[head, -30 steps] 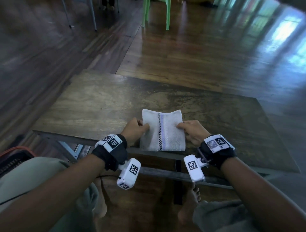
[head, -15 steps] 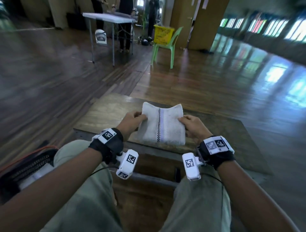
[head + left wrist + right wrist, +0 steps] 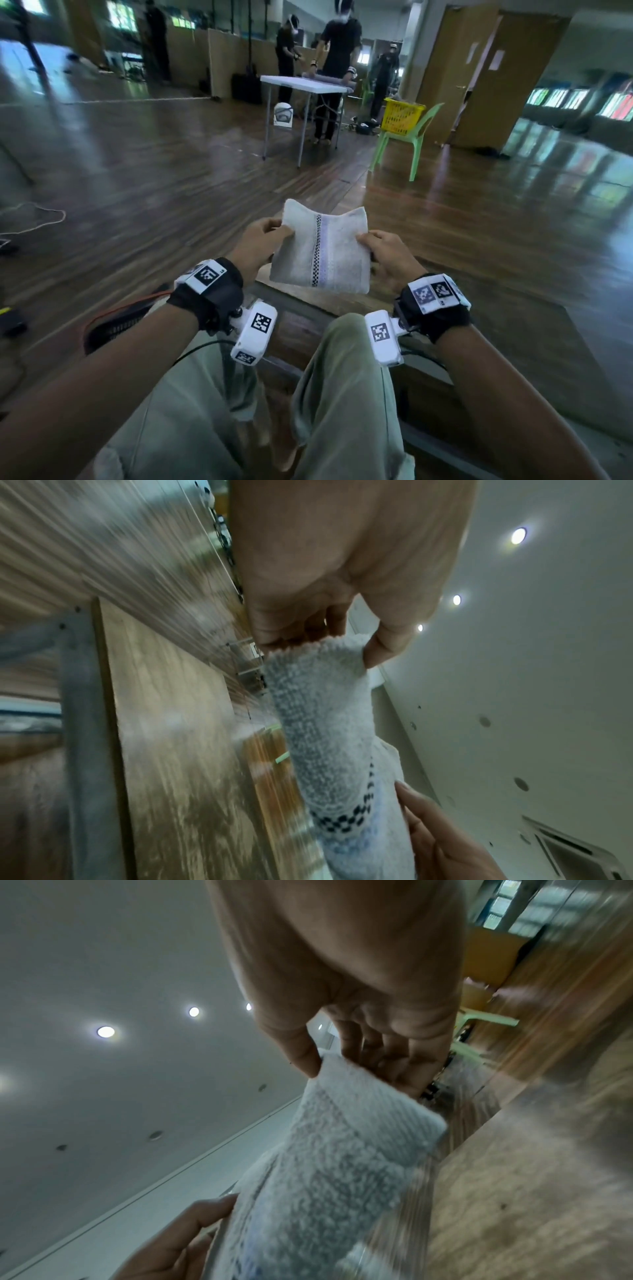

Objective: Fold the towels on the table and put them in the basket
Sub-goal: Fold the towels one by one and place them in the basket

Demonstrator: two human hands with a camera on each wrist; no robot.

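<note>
Worn wooden table with a grey metal frame: near edge shows below the hands in the head view; its plank top runs beside the towel in both wrist views.

Dark slatted basket with an orange rim: on the floor to the person's left, beside the left knee, partly hidden by the left forearm. Contents cannot be made out.

Folded white terry towel with a black-and-white checked stripe and a pale lilac band: held up in the air between both hands, clear of the table top, over the near edge and the person's knees. Far corners stand up, the middle of the far edge dips. No label or writing is readable on it.

Left hand: pinches the towel's left edge, thumb on one face and the fingers curled behind the cloth.

Right hand: pinches the towel's right edge the same way, thumb on one face, fingers on the other.

Black wrist straps with white camera units: one on each wrist, bearing square black-and-white coded markers; no text can be read on them.

Background: white folding table with people standing at it, and a yellow mesh basket on a light green plastic chair. Papers on the brown door are too blurred to read.
</note>
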